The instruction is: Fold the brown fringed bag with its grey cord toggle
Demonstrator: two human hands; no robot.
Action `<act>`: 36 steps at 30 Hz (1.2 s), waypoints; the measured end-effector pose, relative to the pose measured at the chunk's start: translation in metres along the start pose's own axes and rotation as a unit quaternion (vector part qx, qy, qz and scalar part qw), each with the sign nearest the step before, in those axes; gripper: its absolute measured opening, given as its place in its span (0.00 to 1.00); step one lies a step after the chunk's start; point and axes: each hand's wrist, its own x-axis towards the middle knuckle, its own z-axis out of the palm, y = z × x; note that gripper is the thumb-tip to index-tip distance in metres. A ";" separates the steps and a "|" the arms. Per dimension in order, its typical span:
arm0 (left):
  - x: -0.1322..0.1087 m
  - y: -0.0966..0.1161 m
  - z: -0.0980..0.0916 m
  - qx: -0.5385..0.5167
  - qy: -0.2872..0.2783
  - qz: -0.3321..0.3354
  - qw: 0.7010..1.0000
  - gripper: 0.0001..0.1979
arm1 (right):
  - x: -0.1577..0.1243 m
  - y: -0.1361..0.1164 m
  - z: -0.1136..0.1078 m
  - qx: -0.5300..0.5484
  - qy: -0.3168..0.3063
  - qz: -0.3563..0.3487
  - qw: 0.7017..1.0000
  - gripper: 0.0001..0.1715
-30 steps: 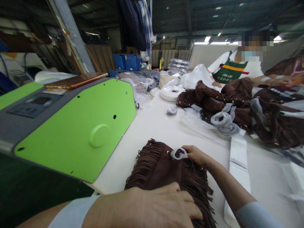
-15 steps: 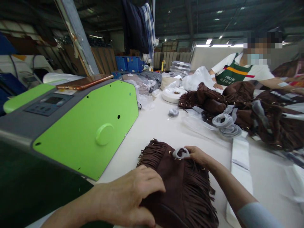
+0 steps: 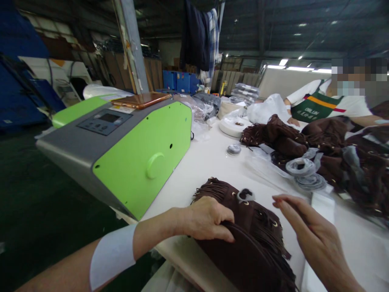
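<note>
Looks like a factory workshop tbh. Green-and-grey machine (image 3: 130, 170) beyond the left hand (image 3: 209, 219), fringed brown goods (image 3: 322, 130) heaped past the right hand (image 3: 313, 231).

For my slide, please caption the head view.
Left hand grips a fringed brown bag; open right hand hovers beside it.

Head-worn view, facing forward and down, close above worktable (image 3: 209, 160)

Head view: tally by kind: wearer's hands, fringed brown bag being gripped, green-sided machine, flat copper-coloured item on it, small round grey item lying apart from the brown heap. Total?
Wearer's hands: 2 (left hand, right hand)
Gripped fringed brown bag: 1
Green-sided machine: 1
Flat copper-coloured item: 1
Small round grey item: 1
Total: 6
</note>
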 end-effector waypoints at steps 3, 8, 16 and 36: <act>0.016 0.003 -0.003 0.023 0.020 0.019 0.999 0.07 | -0.030 -0.027 0.004 -0.026 -0.135 -0.016 0.990 0.30; 0.010 0.010 -0.008 0.061 0.209 0.065 0.974 0.06 | -0.022 -0.027 0.021 0.005 -0.232 0.113 0.966 0.18; -0.042 -0.011 0.081 -0.345 0.348 -0.256 0.833 0.09 | 0.004 -0.012 0.021 0.278 -0.308 0.326 0.849 0.22; 0.002 -0.028 0.082 -0.678 0.394 -0.183 0.593 0.22 | 0.001 0.008 0.039 0.261 -0.259 0.348 0.862 0.18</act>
